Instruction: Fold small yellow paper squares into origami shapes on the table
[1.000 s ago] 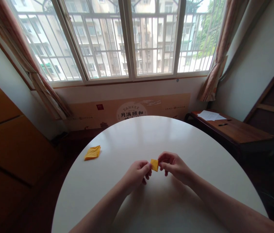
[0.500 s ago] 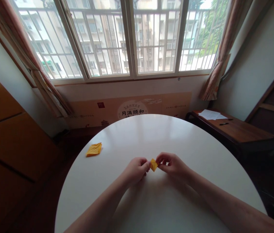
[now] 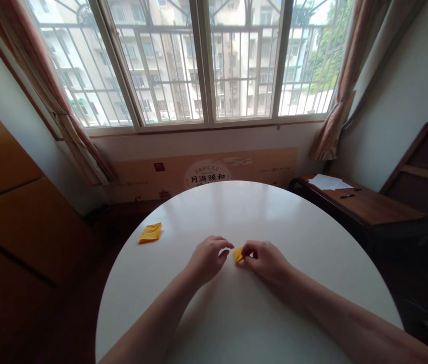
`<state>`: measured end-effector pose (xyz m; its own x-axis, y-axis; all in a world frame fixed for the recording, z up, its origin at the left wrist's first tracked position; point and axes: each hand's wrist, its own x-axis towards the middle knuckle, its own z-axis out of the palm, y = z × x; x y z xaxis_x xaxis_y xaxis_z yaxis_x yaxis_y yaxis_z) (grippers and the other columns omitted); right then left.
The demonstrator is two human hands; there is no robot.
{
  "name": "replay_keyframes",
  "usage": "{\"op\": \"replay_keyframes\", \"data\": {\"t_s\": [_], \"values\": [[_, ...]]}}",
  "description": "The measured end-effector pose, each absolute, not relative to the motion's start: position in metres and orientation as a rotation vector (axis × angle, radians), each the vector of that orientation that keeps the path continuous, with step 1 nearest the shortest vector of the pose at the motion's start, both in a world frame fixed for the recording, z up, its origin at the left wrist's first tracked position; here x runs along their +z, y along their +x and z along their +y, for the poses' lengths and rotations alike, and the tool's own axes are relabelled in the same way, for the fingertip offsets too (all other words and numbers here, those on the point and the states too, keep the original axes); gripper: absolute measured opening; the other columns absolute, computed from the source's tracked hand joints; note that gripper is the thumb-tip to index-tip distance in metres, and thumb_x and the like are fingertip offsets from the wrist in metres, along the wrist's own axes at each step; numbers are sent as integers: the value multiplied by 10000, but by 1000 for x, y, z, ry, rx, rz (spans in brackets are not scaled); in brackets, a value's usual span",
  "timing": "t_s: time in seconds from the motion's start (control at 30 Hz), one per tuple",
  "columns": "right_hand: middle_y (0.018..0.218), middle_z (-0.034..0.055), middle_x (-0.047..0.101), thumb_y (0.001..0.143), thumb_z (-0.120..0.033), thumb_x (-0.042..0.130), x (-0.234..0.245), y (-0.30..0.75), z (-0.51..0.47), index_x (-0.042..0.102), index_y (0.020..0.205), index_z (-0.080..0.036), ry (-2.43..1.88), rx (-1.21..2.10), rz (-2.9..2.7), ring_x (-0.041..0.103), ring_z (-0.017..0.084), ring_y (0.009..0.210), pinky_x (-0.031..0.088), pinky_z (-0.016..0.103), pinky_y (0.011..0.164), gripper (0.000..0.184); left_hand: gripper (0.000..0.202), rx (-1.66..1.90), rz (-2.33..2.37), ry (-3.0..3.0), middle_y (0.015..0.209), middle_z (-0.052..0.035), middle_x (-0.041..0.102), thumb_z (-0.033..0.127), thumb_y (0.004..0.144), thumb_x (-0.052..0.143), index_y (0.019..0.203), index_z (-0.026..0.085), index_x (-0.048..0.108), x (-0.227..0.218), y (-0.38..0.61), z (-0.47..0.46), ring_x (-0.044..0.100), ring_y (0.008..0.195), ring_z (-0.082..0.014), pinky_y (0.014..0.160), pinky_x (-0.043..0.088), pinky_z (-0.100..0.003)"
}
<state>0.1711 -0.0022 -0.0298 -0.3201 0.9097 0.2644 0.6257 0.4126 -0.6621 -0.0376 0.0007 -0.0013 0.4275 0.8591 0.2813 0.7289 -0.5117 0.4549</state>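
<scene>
A small folded piece of yellow paper (image 3: 237, 255) is pinched between the fingertips of my right hand (image 3: 267, 258), just above or on the white table; I cannot tell which. My left hand (image 3: 209, 259) is beside it on the left, with thumb and forefinger apart and nothing between them. Part of the paper is hidden behind my right fingers. Farther off to the left, another folded yellow paper (image 3: 150, 233) lies flat near the table's edge.
Both forearms rest over the round white table (image 3: 251, 207). A wooden bench (image 3: 384, 202) with white sheets (image 3: 325, 182) stands at the right. An orange-brown cabinet (image 3: 20, 227) is on the left, and a barred window (image 3: 244, 76) is ahead.
My left hand has let go of the small folded paper and drawn slightly left, its fingers opening. My right hand still holds the paper. The view has shifted a little.
</scene>
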Motion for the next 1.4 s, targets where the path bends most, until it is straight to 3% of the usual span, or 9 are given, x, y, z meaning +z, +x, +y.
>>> {"op": "replay_keyframes", "data": {"t_s": [0.1, 0.23, 0.7, 0.87, 1.03, 1.23, 1.4], "values": [[843, -8, 756, 798, -208, 574, -27, 171, -5, 744, 858, -248, -1336, 550, -2104, 655, 163, 738, 441, 249, 685, 185, 368, 647, 1207, 2552, 1083, -22, 754, 60, 827, 506, 1012, 244, 765, -7, -35, 2, 640, 1015, -209, 933, 470, -312], [850, 17, 748, 774, -177, 568, -27, 170, -4, 750, 833, -228, -1355, 513, -2124, 649, 177, 777, 433, 263, 710, 198, 313, 563, 1108, 2631, 1025, -7, 772, 110, 840, 520, 921, 256, 785, -12, -31, 4, 647, 934, -195, 906, 469, -295], [840, 52, 769, 777, -190, 607, -18, 181, 21, 791, 908, -173, -1217, 678, -2309, 665, 179, 739, 458, 248, 674, 227, 327, 475, 1112, 2735, 1108, -16, 752, 163, 912, 506, 1120, 262, 737, -6, -27, -11, 614, 951, -221, 903, 451, -326], [775, 26, 753, 741, -193, 659, -12, 185, 41, 800, 876, -191, -1078, 704, -2462, 633, 162, 672, 435, 232, 624, 196, 417, 393, 1091, 2800, 1104, 2, 751, 44, 839, 501, 1100, 267, 737, 0, -27, -6, 623, 954, -207, 892, 472, -314], [768, 14, 747, 749, -194, 675, -9, 191, 61, 802, 893, -202, -962, 706, -2572, 618, 150, 658, 426, 223, 613, 192, 303, 442, 1066, 2850, 1112, -43, 736, 158, 932, 485, 1118, 219, 717, -8, -26, 3, 612, 977, -227, 899, 492, -338], [739, -14, 731, 775, -202, 675, -10, 194, 86, 801, 899, -221, -853, 803, -2663, 604, 124, 632, 419, 204, 603, 178, 260, 318, 1073, 2875, 1016, -74, 724, 154, 911, 493, 1048, 203, 709, -11, -25, 16, 617, 931, -238, 816, 525, -335], [782, -13, 746, 794, -236, 675, -15, 196, 101, 799, 902, -252, -826, 871, -2691, 608, 133, 648, 417, 218, 620, 165, 362, 352, 992, 2830, 1150, -77, 699, 172, 887, 515, 1225, 219, 634, -12, -29, 18, 615, 1008, -250, 906, 527, -394]]}}
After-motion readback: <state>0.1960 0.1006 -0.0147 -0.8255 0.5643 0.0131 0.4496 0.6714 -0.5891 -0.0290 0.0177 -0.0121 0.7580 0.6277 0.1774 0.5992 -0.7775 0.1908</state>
